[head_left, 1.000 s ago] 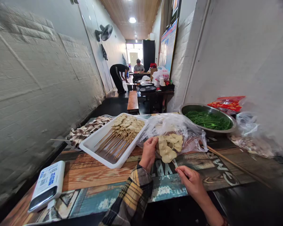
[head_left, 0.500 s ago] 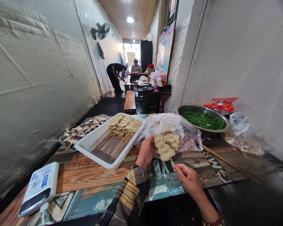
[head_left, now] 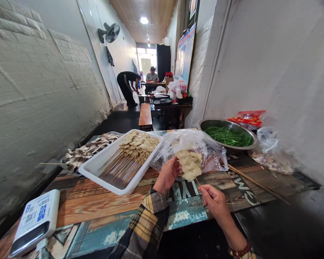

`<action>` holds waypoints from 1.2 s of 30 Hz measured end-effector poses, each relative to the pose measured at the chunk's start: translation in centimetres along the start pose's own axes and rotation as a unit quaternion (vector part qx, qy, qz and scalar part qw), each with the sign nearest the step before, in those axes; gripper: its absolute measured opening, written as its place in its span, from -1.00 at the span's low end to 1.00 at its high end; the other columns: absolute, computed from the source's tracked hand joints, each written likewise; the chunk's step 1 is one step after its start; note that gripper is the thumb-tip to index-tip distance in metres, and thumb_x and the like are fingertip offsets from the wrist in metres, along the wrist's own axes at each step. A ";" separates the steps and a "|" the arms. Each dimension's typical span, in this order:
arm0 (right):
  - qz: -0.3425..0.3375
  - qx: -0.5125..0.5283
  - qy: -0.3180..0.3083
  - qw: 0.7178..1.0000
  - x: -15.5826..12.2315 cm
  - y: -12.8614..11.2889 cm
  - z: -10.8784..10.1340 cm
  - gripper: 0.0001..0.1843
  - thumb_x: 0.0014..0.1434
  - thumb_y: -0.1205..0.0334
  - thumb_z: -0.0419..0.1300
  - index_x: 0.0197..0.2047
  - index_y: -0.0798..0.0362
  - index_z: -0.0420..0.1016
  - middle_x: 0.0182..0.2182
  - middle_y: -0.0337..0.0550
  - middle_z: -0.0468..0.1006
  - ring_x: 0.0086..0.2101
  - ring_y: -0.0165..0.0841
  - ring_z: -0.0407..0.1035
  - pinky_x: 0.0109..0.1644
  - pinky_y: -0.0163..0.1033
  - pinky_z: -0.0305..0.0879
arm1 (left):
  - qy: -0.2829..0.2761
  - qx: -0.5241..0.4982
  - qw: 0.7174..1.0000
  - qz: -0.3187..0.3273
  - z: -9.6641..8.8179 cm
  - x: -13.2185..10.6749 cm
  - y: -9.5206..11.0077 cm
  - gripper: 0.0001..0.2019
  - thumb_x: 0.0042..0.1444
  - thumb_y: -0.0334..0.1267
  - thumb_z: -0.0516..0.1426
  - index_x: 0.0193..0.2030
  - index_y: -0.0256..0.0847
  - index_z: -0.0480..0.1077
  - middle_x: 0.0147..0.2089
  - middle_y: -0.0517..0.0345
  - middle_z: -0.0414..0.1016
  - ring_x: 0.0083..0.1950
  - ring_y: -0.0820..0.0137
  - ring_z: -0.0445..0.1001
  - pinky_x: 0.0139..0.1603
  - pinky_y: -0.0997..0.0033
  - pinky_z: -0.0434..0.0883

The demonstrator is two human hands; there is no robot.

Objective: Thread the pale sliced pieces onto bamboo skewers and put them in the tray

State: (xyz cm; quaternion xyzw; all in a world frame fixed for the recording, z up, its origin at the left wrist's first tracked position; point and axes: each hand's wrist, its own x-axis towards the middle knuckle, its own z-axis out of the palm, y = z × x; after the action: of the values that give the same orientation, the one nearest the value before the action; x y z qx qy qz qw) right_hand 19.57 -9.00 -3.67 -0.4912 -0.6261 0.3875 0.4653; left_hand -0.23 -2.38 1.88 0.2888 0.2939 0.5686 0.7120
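My left hand (head_left: 167,175), in a plaid sleeve, pinches the pale mushroom slices (head_left: 189,164) threaded on a bamboo skewer (head_left: 197,181). My right hand (head_left: 215,200) grips the skewer's lower end, fingers closed around it. Both hands hover over the painted wooden table (head_left: 97,203), just in front of a clear plastic bag (head_left: 194,145) holding more slices. A white tray (head_left: 102,171) to the left holds several finished skewers (head_left: 129,158).
A metal tray of dark mushroom pieces (head_left: 86,153) lies at the far left. A steel bowl of green stems (head_left: 228,135) stands at the right, with plastic bags (head_left: 270,151) beyond. Loose bamboo sticks (head_left: 256,183) lie right of my hands. A white device (head_left: 34,221) sits near left. Two people work far down the corridor (head_left: 136,82).
The skewer with slices has been lifted slightly, away from the bag. My view has shifted right, so everything sits further left in the picture.
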 end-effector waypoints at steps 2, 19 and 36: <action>-0.003 -0.003 -0.003 1.000 -0.1 0.0 0.0 -0.56 0.24 -0.08 0.09 -0.28 0.14 0.56 -0.71 -0.35 0.28 -0.64 -0.43 0.21 -0.50 -0.35 0.17 | 0.002 -0.001 1.000 -0.004 0.1 -0.1 0.0 -0.65 0.05 0.01 0.22 -0.20 -0.26 0.44 -0.32 0.00 0.57 -0.42 0.41 0.51 -0.41 0.46 0.41; -0.028 -0.088 -0.036 0.995 0.0 0.0 -0.1 -0.58 0.13 -0.15 0.16 -0.34 0.02 0.64 -0.35 -0.05 0.67 -0.30 -0.16 0.55 -0.22 -0.22 0.47 | 0.056 0.036 0.996 0.068 -0.9 0.5 -1.4 -0.56 -0.23 0.01 0.37 -0.31 -0.30 0.49 -0.41 0.08 0.54 -0.44 0.39 0.47 -0.41 0.46 0.34; 0.043 0.115 -0.141 0.982 5.8 -13.5 7.5 -0.59 0.01 -0.14 0.28 -0.39 0.10 0.53 -0.63 -0.33 0.35 -0.69 -0.55 0.08 -0.69 -0.43 -0.08 | 0.074 -0.018 0.993 0.087 -1.2 0.2 -1.6 -0.64 -0.08 0.04 0.26 -0.37 -0.27 0.44 -0.47 0.10 0.46 -0.44 0.40 0.42 -0.41 0.44 0.34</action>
State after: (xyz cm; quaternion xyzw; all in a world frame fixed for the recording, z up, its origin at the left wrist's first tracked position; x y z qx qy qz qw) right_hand 8.39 -6.50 8.25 -0.4010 -0.6152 0.5422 0.4085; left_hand -0.03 -2.38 -0.12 0.2578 0.3096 0.6529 0.6414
